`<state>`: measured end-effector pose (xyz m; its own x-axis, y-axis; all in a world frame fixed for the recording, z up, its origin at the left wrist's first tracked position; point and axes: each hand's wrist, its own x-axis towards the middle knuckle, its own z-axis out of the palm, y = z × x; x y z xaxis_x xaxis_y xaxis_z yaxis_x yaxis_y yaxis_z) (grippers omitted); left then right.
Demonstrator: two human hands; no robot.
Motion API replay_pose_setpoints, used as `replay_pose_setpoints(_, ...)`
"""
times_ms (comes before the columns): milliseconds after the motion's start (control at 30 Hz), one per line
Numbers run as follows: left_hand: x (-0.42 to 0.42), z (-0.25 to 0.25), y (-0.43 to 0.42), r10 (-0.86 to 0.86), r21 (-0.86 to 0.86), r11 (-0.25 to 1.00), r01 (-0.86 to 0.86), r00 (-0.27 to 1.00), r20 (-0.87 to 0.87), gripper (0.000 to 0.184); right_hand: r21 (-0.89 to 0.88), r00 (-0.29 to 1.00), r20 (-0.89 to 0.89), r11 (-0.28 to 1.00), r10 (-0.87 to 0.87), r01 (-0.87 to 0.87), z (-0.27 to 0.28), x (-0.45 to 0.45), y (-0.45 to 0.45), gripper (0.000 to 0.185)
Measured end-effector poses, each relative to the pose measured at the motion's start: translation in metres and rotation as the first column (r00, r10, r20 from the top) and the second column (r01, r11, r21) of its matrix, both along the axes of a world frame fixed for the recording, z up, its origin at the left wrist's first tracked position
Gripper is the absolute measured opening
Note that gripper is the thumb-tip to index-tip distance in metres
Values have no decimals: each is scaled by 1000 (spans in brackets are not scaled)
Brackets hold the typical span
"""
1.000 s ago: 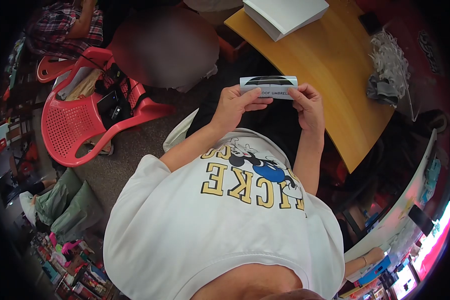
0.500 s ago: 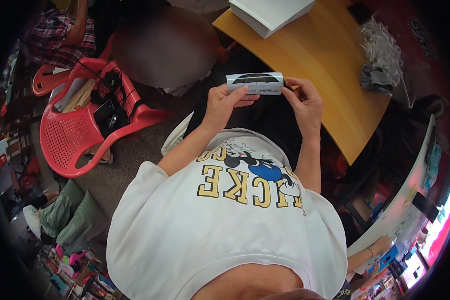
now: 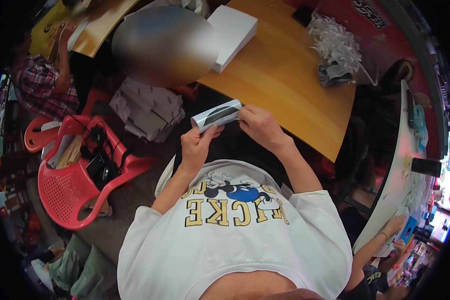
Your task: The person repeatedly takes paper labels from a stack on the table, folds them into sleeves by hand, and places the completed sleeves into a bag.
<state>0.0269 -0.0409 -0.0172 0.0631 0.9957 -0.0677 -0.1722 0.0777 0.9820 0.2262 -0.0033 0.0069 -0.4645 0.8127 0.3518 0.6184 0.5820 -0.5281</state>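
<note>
A small silver-white umbrella box (image 3: 217,116) with a dark umbrella shape printed on it is held in front of my shirt, tilted up to the right. Its near left end is gripped by my left hand (image 3: 196,146), thumb along the side and fingers underneath. At the far right end, my right hand (image 3: 265,126) is closed with its fingertips on the box's edge. What those fingertips pinch exactly is hidden behind the knuckles.
A wooden table (image 3: 290,75) in front bears a white box (image 3: 235,35) and a heap of white paper strips (image 3: 335,42). Grey flattened cardboard (image 3: 147,110) and a red chair (image 3: 67,187) stand to the left. Another person's hands (image 3: 396,225) are at a white table on the right.
The umbrella box has turned from level to slanted, its printed lettering no longer readable. My right hand has rolled over, back facing up. The view has shifted, showing more of the left.
</note>
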Motion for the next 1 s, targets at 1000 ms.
replay_pose_setpoints(1000, 3, 12, 23, 138, 165, 982, -95, 951, -278, 19, 68, 1000, 2, 998, 16, -16, -2, -12, 30, 16)
